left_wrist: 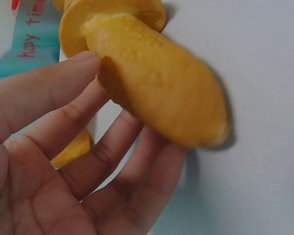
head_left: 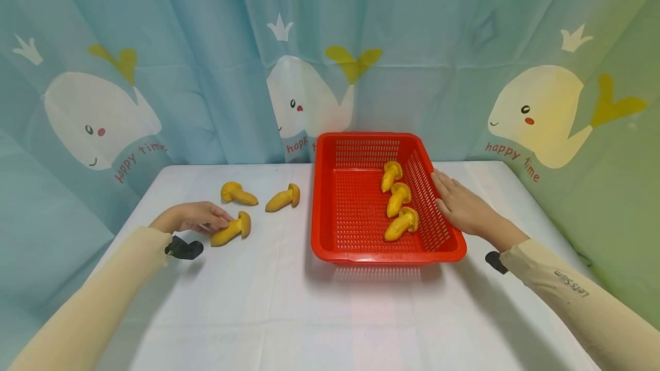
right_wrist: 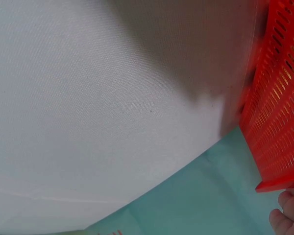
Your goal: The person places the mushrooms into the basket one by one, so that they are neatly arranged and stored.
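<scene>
Inside the red basket (head_left: 356,205), three yellow mushrooms (head_left: 396,200) lie in a row near its right wall. Right hand (head_left: 466,208): fingers extended, resting against that side's rim. Left hand (head_left: 199,215): thumb and fingers grip a fourth mushroom (head_left: 227,233) at the white table's (head_left: 247,302) left; two loose mushrooms (head_left: 280,201) lie nearby.

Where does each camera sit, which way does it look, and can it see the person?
Head: on the person's head, looking forward and down at the red basket; left hand, right hand and cream sleeves show.
Left wrist: on that wrist, looking past the palm at the yellow mushroom that the left hand holds.
Right wrist: on that wrist, looking at the white tablecloth and the red basket's side; only part of the right hand shows, lower right.
Shared: the head and right wrist views both show the red basket.
</scene>
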### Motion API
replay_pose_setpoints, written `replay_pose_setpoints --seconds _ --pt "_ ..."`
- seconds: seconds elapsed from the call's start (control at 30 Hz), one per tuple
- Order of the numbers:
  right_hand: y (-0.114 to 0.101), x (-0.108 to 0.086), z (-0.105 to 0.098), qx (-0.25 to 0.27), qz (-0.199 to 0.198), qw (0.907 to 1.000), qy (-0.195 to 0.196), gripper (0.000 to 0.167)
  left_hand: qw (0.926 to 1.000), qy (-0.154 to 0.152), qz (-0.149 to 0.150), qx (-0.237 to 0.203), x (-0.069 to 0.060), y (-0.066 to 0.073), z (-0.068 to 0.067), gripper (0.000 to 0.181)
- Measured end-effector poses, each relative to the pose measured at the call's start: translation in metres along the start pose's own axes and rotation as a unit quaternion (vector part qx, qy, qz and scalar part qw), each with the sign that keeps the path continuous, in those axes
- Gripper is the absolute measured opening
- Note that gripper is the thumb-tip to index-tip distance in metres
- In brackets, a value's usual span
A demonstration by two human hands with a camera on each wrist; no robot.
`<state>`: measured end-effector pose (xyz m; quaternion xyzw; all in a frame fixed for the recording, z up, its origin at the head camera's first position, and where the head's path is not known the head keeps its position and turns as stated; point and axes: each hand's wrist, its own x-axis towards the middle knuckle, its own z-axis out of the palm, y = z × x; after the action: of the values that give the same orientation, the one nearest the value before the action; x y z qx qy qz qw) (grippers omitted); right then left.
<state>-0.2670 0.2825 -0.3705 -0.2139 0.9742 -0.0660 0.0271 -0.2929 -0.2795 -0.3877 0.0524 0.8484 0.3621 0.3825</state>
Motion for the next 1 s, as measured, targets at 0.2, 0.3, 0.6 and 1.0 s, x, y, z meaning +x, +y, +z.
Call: replay_pose_setpoints --seconds 0.2,0.3,0.6,1.0 --pt "0.001 0.0 -0.001 -0.001 -0.003 1.0 0.002 0.062 0.9987 -0.01 0.015 -0.047 -0.003 -0.002 0.01 0.041" --pt "0.001 0.0 -0.001 -0.004 -0.004 1.0 0.005 0.062 0.9964 -0.006 0.017 -0.083 -0.003 -0.004 0.015 0.037" --pt "0.002 0.001 0.001 0.001 0.006 1.0 -0.006 0.065 0.9871 0.019 -0.016 -0.158 0.005 0.004 0.031 0.039" --pt "0.002 0.0 0.002 -0.002 0.0 1.0 0.001 0.063 0.9842 0.043 -0.05 -0.164 0.013 0.01 0.039 0.033"
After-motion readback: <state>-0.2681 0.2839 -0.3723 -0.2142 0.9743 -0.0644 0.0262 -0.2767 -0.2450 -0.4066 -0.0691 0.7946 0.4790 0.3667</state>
